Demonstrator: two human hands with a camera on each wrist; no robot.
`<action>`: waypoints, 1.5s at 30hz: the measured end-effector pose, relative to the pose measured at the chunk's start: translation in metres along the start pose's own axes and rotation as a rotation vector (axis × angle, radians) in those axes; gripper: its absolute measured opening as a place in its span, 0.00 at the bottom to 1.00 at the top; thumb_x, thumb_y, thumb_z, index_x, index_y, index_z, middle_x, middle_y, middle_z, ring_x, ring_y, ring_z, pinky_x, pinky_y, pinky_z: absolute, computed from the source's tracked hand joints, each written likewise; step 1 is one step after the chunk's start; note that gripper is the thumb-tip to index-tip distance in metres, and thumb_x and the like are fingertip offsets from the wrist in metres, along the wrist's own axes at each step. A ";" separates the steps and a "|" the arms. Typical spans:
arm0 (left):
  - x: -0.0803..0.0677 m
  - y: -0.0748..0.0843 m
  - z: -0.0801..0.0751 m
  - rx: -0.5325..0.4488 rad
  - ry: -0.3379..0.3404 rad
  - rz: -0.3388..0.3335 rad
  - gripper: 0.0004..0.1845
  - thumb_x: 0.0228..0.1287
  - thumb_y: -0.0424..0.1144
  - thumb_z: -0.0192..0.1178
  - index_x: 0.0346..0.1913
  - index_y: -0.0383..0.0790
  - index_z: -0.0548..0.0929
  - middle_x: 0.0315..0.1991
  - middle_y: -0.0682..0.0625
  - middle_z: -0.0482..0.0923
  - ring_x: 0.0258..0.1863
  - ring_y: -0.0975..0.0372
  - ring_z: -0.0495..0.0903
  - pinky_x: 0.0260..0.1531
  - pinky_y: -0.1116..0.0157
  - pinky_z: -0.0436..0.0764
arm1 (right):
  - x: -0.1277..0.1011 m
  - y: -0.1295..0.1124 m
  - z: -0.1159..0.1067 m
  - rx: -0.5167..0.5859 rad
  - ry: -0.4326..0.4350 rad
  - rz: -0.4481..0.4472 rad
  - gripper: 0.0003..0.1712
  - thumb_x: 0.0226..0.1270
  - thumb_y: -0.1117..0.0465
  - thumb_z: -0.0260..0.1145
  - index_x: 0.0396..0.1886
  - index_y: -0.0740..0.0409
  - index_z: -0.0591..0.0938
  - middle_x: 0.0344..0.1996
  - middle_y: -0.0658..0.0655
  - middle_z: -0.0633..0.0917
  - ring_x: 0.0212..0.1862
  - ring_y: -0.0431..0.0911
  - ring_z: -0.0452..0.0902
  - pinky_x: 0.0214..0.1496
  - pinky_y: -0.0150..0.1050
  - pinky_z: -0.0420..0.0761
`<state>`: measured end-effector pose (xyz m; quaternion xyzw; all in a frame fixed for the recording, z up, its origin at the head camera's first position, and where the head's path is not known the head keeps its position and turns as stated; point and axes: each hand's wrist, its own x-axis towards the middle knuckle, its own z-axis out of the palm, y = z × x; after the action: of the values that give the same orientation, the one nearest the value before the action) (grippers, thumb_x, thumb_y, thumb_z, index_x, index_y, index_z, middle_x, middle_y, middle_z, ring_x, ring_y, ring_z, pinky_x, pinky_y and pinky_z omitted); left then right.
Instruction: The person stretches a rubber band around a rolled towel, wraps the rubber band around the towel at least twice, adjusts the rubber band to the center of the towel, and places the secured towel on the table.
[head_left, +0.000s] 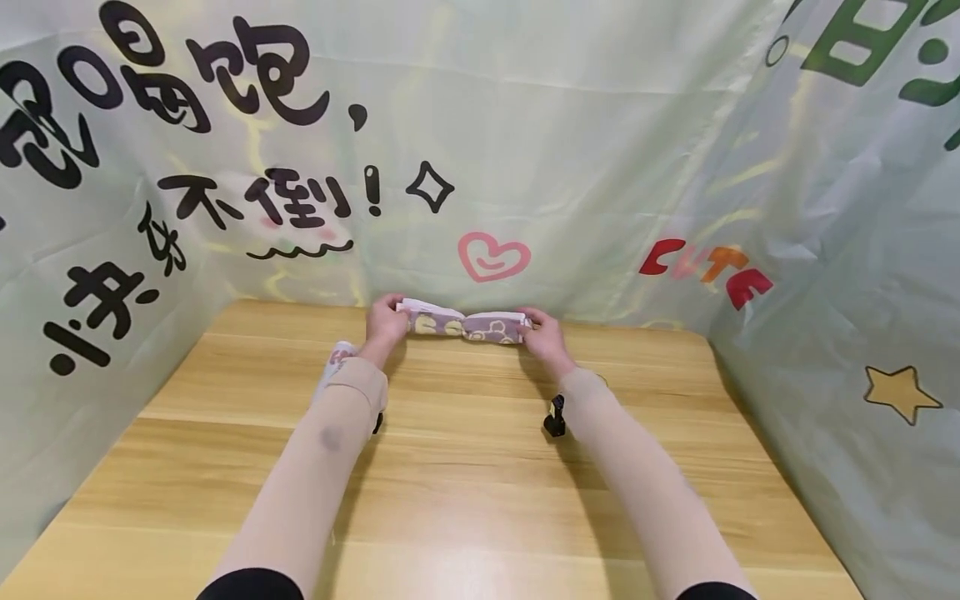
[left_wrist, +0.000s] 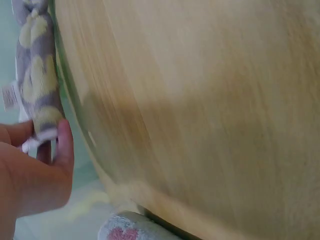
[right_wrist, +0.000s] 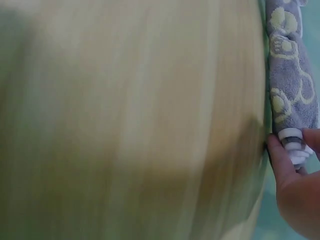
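Note:
A rolled towel (head_left: 495, 328), purple-grey with a pale yellow pattern, stretches level between my two hands near the table's far edge. Its middle is narrowed, and white edging shows along the top. My left hand (head_left: 386, 322) pinches the left end; in the left wrist view a small white label (left_wrist: 9, 96) sticks out from the roll's side. At the other end, my right hand (head_left: 545, 336) grips the towel between thumb and fingers. The right wrist view shows that end of the towel (right_wrist: 292, 90) with its white layered edges coiled at the fingertips.
A second rolled towel (head_left: 339, 357), whitish with a pink pattern, lies left of my left forearm, partly covered by the sleeve. Printed cloth walls (head_left: 600, 167) enclose the wooden table (head_left: 465, 467) at the back and sides. A small black device (head_left: 555, 417) sits at my right wrist.

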<state>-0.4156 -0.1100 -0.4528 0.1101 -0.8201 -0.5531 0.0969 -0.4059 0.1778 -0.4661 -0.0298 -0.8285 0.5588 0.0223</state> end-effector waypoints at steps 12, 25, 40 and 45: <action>0.003 -0.013 -0.017 0.034 0.176 -0.119 0.18 0.71 0.33 0.60 0.60 0.39 0.86 0.60 0.40 0.84 0.62 0.46 0.79 0.65 0.53 0.76 | 0.001 -0.005 0.033 -0.021 -0.048 -0.066 0.22 0.76 0.69 0.63 0.67 0.61 0.81 0.63 0.67 0.81 0.61 0.55 0.78 0.60 0.42 0.83; -0.008 0.008 -0.032 -0.043 0.145 -0.140 0.32 0.65 0.28 0.54 0.73 0.42 0.76 0.71 0.38 0.73 0.61 0.47 0.75 0.62 0.56 0.76 | -0.020 -0.019 0.010 -0.076 -0.181 -0.114 0.34 0.78 0.65 0.60 0.80 0.59 0.65 0.77 0.62 0.69 0.74 0.59 0.67 0.73 0.50 0.73; -0.052 0.070 -0.059 -0.268 0.061 0.069 0.23 0.72 0.31 0.60 0.68 0.43 0.81 0.68 0.39 0.77 0.66 0.52 0.77 0.57 0.60 0.80 | -0.069 -0.031 -0.042 -0.012 -0.069 -0.292 0.29 0.79 0.65 0.60 0.77 0.54 0.72 0.74 0.57 0.74 0.72 0.55 0.71 0.74 0.54 0.72; -0.070 0.076 -0.084 -0.154 0.035 0.264 0.21 0.71 0.33 0.62 0.66 0.41 0.82 0.69 0.46 0.77 0.64 0.53 0.79 0.50 0.60 0.82 | -0.085 -0.024 -0.063 -0.002 0.009 -0.309 0.27 0.79 0.65 0.61 0.74 0.54 0.75 0.71 0.58 0.76 0.70 0.55 0.74 0.72 0.55 0.73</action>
<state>-0.3301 -0.1370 -0.3539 0.0032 -0.7808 -0.5948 0.1912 -0.3168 0.2211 -0.4208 0.0955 -0.8236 0.5477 0.1120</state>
